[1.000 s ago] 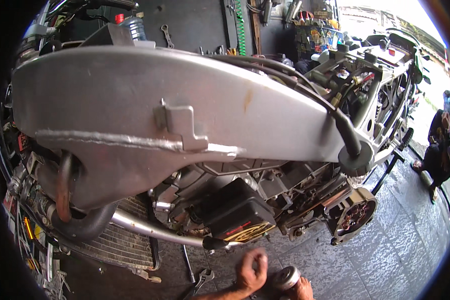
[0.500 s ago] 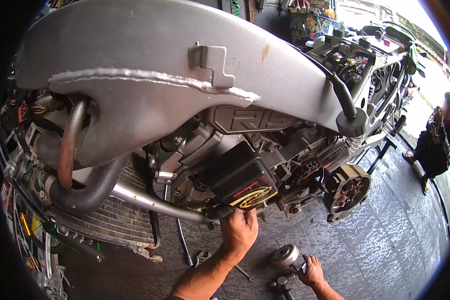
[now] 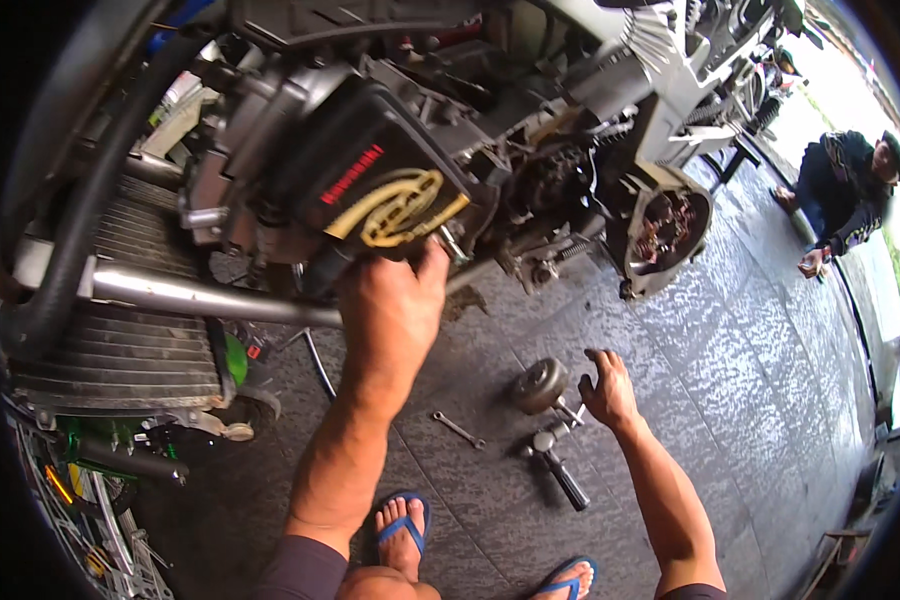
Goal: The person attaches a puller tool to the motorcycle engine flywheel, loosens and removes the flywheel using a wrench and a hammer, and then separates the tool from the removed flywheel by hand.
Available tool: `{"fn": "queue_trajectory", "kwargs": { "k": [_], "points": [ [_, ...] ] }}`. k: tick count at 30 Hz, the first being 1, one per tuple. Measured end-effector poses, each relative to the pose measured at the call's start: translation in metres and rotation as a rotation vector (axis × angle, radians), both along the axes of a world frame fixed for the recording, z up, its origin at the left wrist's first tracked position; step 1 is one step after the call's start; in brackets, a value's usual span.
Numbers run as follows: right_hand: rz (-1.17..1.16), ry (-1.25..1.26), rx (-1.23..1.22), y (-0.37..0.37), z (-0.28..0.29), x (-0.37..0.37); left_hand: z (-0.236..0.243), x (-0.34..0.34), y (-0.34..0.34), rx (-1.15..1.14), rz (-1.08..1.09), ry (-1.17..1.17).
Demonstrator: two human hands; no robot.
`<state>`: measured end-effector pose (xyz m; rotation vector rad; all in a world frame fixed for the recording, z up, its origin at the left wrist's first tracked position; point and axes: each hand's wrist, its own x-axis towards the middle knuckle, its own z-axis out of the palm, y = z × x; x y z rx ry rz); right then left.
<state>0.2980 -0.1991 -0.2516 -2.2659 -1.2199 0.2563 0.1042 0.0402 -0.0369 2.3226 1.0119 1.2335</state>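
My left hand (image 3: 395,300) is closed at the lower edge of a black engine cover (image 3: 350,165) with a gold emblem. Its thumb presses up beside a small bolt, while the other fingertips are hidden beneath the cover. Low over the floor, my right hand (image 3: 610,390) has its fingers apart and nothing in them. Just left of it lies a round metal flywheel rotor (image 3: 542,386). A hammer (image 3: 566,480) with a dark handle rests below the rotor, beside a short metal rod (image 3: 570,410). Farther left is an open-ended spanner (image 3: 458,430).
The partly stripped motorcycle fills the upper part, with an open round casing (image 3: 662,230) showing copper windings. A radiator (image 3: 120,360) and a silver frame tube (image 3: 200,295) stand at left. Another person (image 3: 850,190) crouches at far right. My feet in blue sandals (image 3: 405,525) are below.
My view has tilted down, so the motorcycle sits higher and the tank is out of sight. My right hand has moved slightly away from the rotor and rod; the left stays at the cover.
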Motion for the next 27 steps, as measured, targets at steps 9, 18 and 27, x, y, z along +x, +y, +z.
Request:
{"fn": "queue_trajectory", "kwargs": {
  "k": [9,18,27],
  "points": [
    [-0.119,0.107,-0.117,-0.060,-0.047,0.025,-0.014,0.002,0.002,0.072,-0.003,-0.026],
    [0.188,0.002,-0.277,-0.069,-0.059,-0.007,0.002,0.009,-0.016,-0.103,0.060,-0.054],
    [0.179,-0.031,-0.207,-0.048,-0.073,-0.019,-0.003,0.010,-0.006,-0.183,-0.015,-0.140]
  ]
}}
